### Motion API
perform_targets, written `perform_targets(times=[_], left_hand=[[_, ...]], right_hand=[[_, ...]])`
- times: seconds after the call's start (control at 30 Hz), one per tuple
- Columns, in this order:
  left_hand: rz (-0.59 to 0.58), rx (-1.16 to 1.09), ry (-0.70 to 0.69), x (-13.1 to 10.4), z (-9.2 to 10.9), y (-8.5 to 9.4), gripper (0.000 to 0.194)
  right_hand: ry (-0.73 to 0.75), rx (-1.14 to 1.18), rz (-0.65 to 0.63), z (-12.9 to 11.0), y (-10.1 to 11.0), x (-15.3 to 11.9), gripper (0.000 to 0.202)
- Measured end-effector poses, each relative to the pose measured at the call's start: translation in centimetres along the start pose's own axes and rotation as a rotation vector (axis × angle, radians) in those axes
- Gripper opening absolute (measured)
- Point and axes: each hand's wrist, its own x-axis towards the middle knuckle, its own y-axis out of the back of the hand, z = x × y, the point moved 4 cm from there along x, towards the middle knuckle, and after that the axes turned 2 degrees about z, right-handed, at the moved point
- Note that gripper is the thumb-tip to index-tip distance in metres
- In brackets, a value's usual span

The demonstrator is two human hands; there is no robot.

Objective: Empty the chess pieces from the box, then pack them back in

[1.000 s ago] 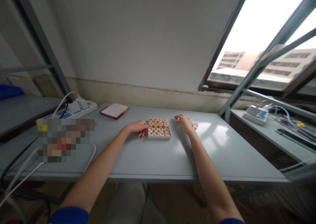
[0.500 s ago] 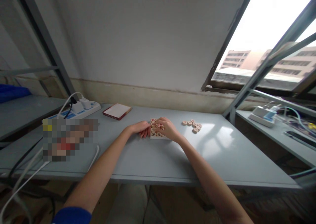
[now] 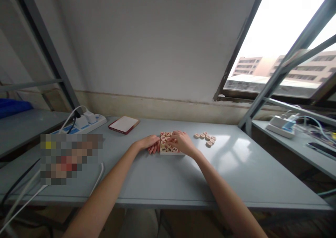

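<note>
A shallow white box [image 3: 172,153] lies on the desk, filled with round wooden xiangqi pieces [image 3: 163,143] in rows, their characters facing up. My left hand [image 3: 152,144] is closed at the box's left side, fingers curled, touching its edge. My right hand [image 3: 181,141] covers the right part of the box. Its fingers are bent down and closed on a xiangqi piece among the others; the hand hides much of that piece. Several loose xiangqi pieces [image 3: 208,138] form a small cluster on the desk to the right.
At the back left of the grey desk [image 3: 168,185] lies a flat box lid [image 3: 124,124], pale on top with dark red sides. Further left are a white power strip [image 3: 90,123] with plugs and cables, and a blurred-out patch. Metal posts [image 3: 270,91] frame the desk.
My right hand has shifted slightly right across the box, uncovering more pieces on its left. The left hand stays at the box's side. The whole view has tilted a little upward.
</note>
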Motion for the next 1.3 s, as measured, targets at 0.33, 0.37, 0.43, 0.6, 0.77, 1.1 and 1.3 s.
perform_targets(times=[0.33, 0.37, 0.43, 0.6, 0.77, 1.1, 1.3], left_hand=[[-0.007, -0.033, 0.031, 0.4, -0.7, 0.0, 0.040], [-0.004, -0.034, 0.036, 0.4, -0.7, 0.0, 0.039], [0.005, -0.034, 0.039, 0.4, -0.6, 0.0, 0.037], [0.010, -0.031, 0.031, 0.4, -0.5, 0.0, 0.040], [0.030, -0.017, 0.047, 0.4, -0.5, 0.0, 0.040], [0.021, 0.001, 0.036, 0.2, -0.2, -0.1, 0.038], [0.026, 0.020, 0.040, 0.3, -0.3, -0.1, 0.039]], right_hand=[[-0.283, -0.161, 0.134, 3.9, 1.9, -0.8, 0.020], [-0.384, -0.242, 0.154, 5.3, 2.4, -1.4, 0.019], [-0.598, -0.362, 0.097, 8.1, 2.7, -2.7, 0.022], [-0.884, -0.302, -0.045, 11.7, 2.5, -4.7, 0.028], [-0.803, -0.308, -0.033, 11.7, 1.9, -4.2, 0.027], [-0.685, -0.240, 0.005, 10.9, 1.4, -3.3, 0.016], [-0.218, 0.239, 0.009, 5.6, 2.7, -1.1, 0.025]])
